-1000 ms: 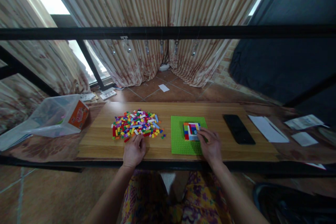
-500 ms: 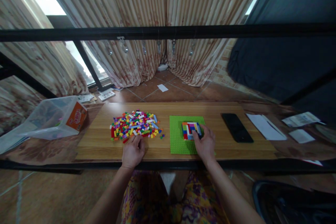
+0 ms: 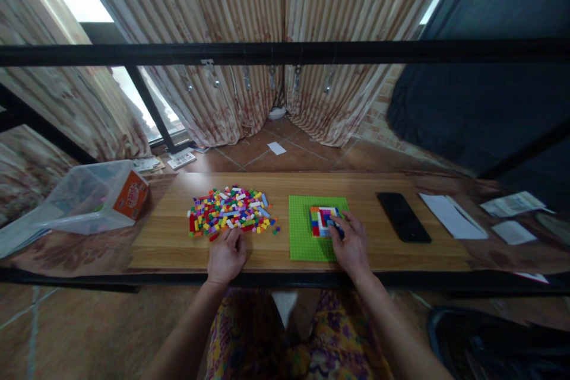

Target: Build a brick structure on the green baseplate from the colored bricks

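Observation:
My left hand [image 3: 226, 255] rests on the board at the near edge of a pile of small colourful toy bricks [image 3: 234, 211]. Its fingers are curled together, and whether they hold a brick is hidden. A green baseplate [image 3: 300, 243] lies right of the pile. On it stands a low rectangular brick build [image 3: 321, 221] with red, white, blue and orange rows. My right hand [image 3: 352, 244] is at the build's right side, thumb and fingers bent around its near right corner. Dark blue bricks show between thumb and forefinger; the fingers partly cover that corner.
A black phone [image 3: 404, 217] lies to the right on the wooden board [image 3: 267, 255]. Past it are white paper with a pen [image 3: 454, 215] and other papers. A clear plastic box [image 3: 95, 196] with an orange label stands at left. A black bar [image 3: 285, 53] crosses beyond the board.
My right thumb has drawn back from the top of the build towards its right edge, so more of the build shows. My left hand has stayed in place.

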Motion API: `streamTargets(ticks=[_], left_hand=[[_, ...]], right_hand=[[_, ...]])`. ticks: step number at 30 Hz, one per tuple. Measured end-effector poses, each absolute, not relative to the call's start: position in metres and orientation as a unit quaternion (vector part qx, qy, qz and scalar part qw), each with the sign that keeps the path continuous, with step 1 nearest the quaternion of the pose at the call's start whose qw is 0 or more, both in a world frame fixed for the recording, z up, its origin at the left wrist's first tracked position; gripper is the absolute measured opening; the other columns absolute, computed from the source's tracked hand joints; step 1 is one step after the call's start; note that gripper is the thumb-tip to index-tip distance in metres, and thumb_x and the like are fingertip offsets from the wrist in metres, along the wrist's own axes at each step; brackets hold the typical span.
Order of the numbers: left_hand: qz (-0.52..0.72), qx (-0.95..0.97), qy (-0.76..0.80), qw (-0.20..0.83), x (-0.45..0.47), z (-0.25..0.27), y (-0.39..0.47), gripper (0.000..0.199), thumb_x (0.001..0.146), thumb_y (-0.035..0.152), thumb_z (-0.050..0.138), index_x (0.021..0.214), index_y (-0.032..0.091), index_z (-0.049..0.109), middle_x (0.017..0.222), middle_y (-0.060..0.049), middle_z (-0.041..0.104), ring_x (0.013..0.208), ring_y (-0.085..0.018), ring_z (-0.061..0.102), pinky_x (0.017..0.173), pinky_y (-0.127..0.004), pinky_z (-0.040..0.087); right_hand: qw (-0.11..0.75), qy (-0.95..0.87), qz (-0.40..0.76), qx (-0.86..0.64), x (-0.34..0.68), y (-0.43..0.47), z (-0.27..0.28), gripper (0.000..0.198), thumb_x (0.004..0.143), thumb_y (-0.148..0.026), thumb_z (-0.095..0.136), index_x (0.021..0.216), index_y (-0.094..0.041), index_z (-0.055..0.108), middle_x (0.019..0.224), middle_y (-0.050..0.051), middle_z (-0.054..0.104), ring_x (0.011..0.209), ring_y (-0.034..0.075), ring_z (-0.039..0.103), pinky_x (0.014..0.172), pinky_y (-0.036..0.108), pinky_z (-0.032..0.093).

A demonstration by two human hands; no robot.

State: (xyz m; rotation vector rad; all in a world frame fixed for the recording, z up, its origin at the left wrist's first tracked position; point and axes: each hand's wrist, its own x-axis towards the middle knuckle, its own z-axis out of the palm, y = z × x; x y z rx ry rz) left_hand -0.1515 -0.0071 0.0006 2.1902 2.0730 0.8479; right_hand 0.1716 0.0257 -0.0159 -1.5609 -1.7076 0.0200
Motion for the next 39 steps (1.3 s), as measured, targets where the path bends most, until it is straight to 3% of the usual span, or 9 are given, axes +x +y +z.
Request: streamTargets(ticks=[14, 24, 34, 39], left_hand=[[0.261, 0.695, 0.67, 0.011, -0.151, 0.002, -0.007, 0.017, 0.089, 0.026, 0.042, 0.082, 0.021, 0.057, 0.081, -0.004, 0.062, 0.072, -0.018, 0.059, 0.066, -0.029, 0.04], [0.272, 0.699, 0.661, 0.003, -0.151, 0.002, -0.007, 0.016, 0.089, 0.025, 0.043, 0.083, 0.021, 0.057, 0.08, -0.004, 0.061, 0.071, -0.017, 0.058, 0.066, -0.028, 0.041], [0.271, 0.701, 0.659, 0.002, -0.152, 0.0, -0.006, 0.016, 0.089, 0.026, 0.043, 0.085, 0.021, 0.058, 0.082, -0.004, 0.062, 0.074, -0.017, 0.059, 0.068, -0.029, 0.043], [0.265, 0.7, 0.664, 0.005, -0.151, 0.002, -0.007, 0.016, 0.089, 0.025, 0.042, 0.084, 0.021, 0.057, 0.082, -0.004, 0.062, 0.075, -0.018, 0.059, 0.069, -0.029, 0.043]], right_hand=[[0.363, -0.732, 0.038, -0.576, 0.181, 0.037, -0.002, 0.025, 0.09, -0.032, 0.045, 0.095, -0.02, 0.066, 0.124, 0.014, 0.057, 0.113, 0.028, 0.049, 0.096, 0.049, 0.043], [0.338, -0.749, 0.064, -0.566, 0.192, 0.041, 0.008, 0.023, 0.089, -0.033, 0.047, 0.092, -0.021, 0.066, 0.118, 0.013, 0.058, 0.112, 0.028, 0.05, 0.097, 0.049, 0.043], [0.455, -0.618, 0.138, -0.626, 0.187, 0.038, 0.003, 0.04, 0.086, -0.049, 0.049, 0.104, -0.017, 0.065, 0.11, 0.014, 0.062, 0.105, 0.027, 0.057, 0.093, 0.047, 0.046], [0.433, -0.583, 0.15, -0.671, 0.179, 0.045, -0.002, 0.054, 0.086, -0.057, 0.044, 0.108, -0.012, 0.064, 0.104, 0.018, 0.065, 0.097, 0.028, 0.06, 0.089, 0.047, 0.046]])
